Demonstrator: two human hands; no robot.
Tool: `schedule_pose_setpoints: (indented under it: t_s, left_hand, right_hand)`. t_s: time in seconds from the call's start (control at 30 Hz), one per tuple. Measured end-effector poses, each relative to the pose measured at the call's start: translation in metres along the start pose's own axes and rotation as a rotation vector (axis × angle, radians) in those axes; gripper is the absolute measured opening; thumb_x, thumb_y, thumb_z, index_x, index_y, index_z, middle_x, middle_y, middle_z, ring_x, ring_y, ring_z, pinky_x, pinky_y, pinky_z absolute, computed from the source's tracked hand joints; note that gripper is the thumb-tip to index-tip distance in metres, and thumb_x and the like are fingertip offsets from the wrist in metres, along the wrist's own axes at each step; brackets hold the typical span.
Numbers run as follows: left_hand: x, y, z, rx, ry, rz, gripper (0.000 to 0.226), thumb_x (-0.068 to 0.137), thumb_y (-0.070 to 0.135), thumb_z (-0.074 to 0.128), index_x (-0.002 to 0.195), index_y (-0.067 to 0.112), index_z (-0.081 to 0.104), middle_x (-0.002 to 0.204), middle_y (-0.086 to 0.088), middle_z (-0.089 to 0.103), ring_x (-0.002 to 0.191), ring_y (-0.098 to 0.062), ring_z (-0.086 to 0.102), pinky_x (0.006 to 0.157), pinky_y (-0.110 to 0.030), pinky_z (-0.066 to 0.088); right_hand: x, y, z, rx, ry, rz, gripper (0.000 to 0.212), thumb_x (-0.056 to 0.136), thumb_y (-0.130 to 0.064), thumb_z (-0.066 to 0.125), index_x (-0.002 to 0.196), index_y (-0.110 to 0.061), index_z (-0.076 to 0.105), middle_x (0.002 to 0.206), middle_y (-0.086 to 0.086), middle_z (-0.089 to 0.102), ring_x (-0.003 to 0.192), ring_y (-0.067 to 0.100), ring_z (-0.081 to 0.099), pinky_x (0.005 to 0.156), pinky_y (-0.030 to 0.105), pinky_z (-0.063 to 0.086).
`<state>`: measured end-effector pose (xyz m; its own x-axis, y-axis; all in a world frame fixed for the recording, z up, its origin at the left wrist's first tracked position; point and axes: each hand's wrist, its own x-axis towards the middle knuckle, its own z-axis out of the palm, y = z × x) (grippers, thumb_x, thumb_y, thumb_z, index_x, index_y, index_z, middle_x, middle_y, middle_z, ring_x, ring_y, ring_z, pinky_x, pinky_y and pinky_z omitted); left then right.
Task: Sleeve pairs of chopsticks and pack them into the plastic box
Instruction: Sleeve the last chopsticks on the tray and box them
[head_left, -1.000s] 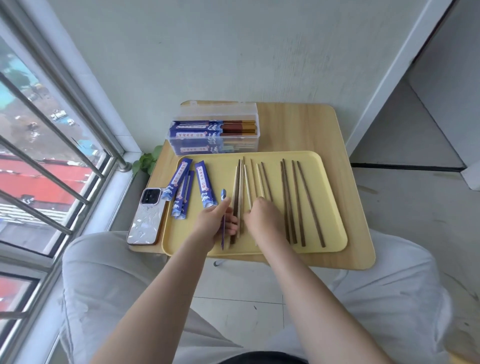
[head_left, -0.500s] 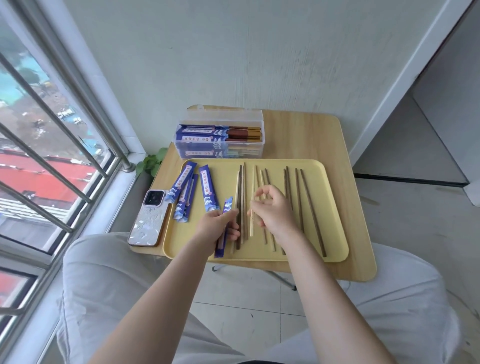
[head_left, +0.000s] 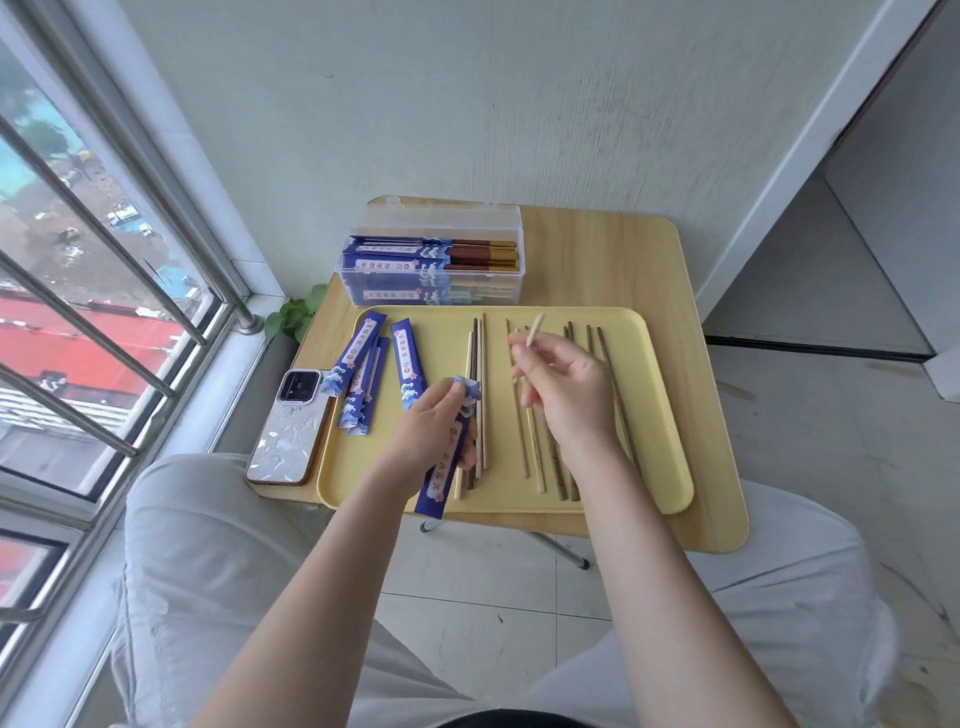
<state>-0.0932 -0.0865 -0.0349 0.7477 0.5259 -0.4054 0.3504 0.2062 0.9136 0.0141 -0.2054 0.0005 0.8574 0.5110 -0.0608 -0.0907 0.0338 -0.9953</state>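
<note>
Since a second ago your right hand (head_left: 563, 387) has lifted one pale chopstick (head_left: 531, 343) off the yellow tray (head_left: 660, 467), pinching it. Your left hand (head_left: 436, 431) grips an empty blue sleeve (head_left: 441, 480). Beyond the tray, the plastic box (head_left: 436, 260) holds several sleeved pairs; loose chopsticks and three sleeves remain.

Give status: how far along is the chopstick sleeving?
Done: several sleeved pairs lie in the box. In hand: left hand holds a sleeve, right hand pinches a light chopstick. Left: loose chopsticks on the tray and three empty sleeves.
</note>
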Motion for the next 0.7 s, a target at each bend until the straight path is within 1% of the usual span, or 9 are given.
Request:
schedule_pose_setpoints:
  t_s: [0.07,0.13,0.2,0.23,0.3,0.37,0.43,0.57,0.7]
  left_hand:
    - [-0.001,0.001,-0.002,0.016,-0.039,0.007,0.029,0.109,0.03,0.04,0.11,0.007,0.058,0.081,-0.017,0.062,0.058,-0.028,0.059,0.056,-0.033,0.051]
    - [-0.004,0.001,-0.003,0.044,-0.046,-0.007,0.029,0.107,0.028,0.04,0.1,0.009,0.06,0.076,-0.017,0.063,0.058,-0.027,0.057,0.059,-0.033,0.049]
    - [-0.007,0.004,-0.002,0.109,-0.045,-0.029,0.04,0.106,0.033,0.035,0.09,0.006,0.061,0.066,-0.017,0.057,0.051,-0.024,0.051,0.057,-0.03,0.045]
    - [-0.009,0.005,-0.001,0.161,-0.039,-0.041,0.047,0.106,0.037,0.033,0.085,0.005,0.062,0.062,-0.017,0.055,0.048,-0.023,0.048,0.055,-0.028,0.043]
    - [-0.011,0.006,0.001,0.207,-0.005,-0.071,0.054,0.106,0.04,0.031,0.076,0.005,0.059,0.055,-0.011,0.053,0.042,-0.019,0.044,0.049,-0.024,0.038]
    - [-0.012,0.005,0.002,0.2,0.043,-0.095,0.051,0.106,0.037,0.034,0.075,0.004,0.057,0.05,-0.004,0.052,0.038,-0.015,0.042,0.043,-0.022,0.034]
    - [-0.013,0.005,0.003,0.22,0.062,-0.105,0.047,0.104,0.035,0.036,0.076,0.004,0.057,0.05,-0.002,0.053,0.037,-0.013,0.041,0.043,-0.023,0.033]
    - [-0.016,0.008,0.006,0.28,0.014,-0.086,0.048,0.103,0.034,0.036,0.072,0.003,0.056,0.045,0.003,0.055,0.037,-0.014,0.041,0.044,-0.023,0.037]
    - [-0.017,0.009,0.006,0.287,0.007,-0.082,0.046,0.102,0.032,0.039,0.074,0.001,0.059,0.048,-0.001,0.056,0.039,-0.019,0.041,0.046,-0.026,0.038]
  right_hand:
    - [0.002,-0.002,-0.002,-0.013,0.072,-0.07,0.016,0.098,-0.015,0.063,0.103,-0.025,0.075,0.078,0.005,0.064,0.056,0.011,0.051,0.052,0.022,0.043]
    - [0.003,-0.004,-0.003,-0.032,0.132,-0.117,0.02,0.103,-0.015,0.055,0.101,-0.025,0.072,0.08,-0.002,0.064,0.06,0.01,0.055,0.054,0.025,0.048]
    - [0.004,-0.006,-0.002,0.014,0.19,-0.107,0.021,0.106,-0.016,0.047,0.097,-0.021,0.065,0.08,-0.008,0.066,0.062,0.011,0.061,0.057,0.028,0.053]
    - [0.005,-0.006,-0.002,0.048,0.219,-0.095,0.022,0.107,-0.016,0.044,0.096,-0.019,0.062,0.081,-0.006,0.066,0.061,0.013,0.062,0.056,0.028,0.053]
    - [0.007,-0.005,-0.002,0.099,0.283,-0.067,0.024,0.108,-0.015,0.04,0.093,-0.016,0.057,0.082,0.002,0.064,0.054,0.014,0.057,0.051,0.027,0.049]
    - [0.007,-0.004,-0.003,0.126,0.321,-0.037,0.025,0.109,-0.015,0.038,0.091,-0.016,0.056,0.081,0.007,0.06,0.05,0.013,0.051,0.047,0.025,0.041]
    - [0.007,-0.004,-0.005,0.142,0.321,-0.02,0.026,0.109,-0.016,0.037,0.091,-0.016,0.056,0.08,0.006,0.059,0.049,0.012,0.047,0.046,0.022,0.038]
    - [0.004,-0.004,-0.004,0.138,0.258,0.024,0.024,0.108,-0.015,0.037,0.096,-0.011,0.056,0.077,0.002,0.058,0.048,0.009,0.046,0.046,0.018,0.038]
    - [0.003,-0.003,-0.005,0.124,0.267,0.053,0.024,0.108,-0.016,0.038,0.097,-0.009,0.057,0.077,0.001,0.058,0.048,0.009,0.046,0.045,0.018,0.038]
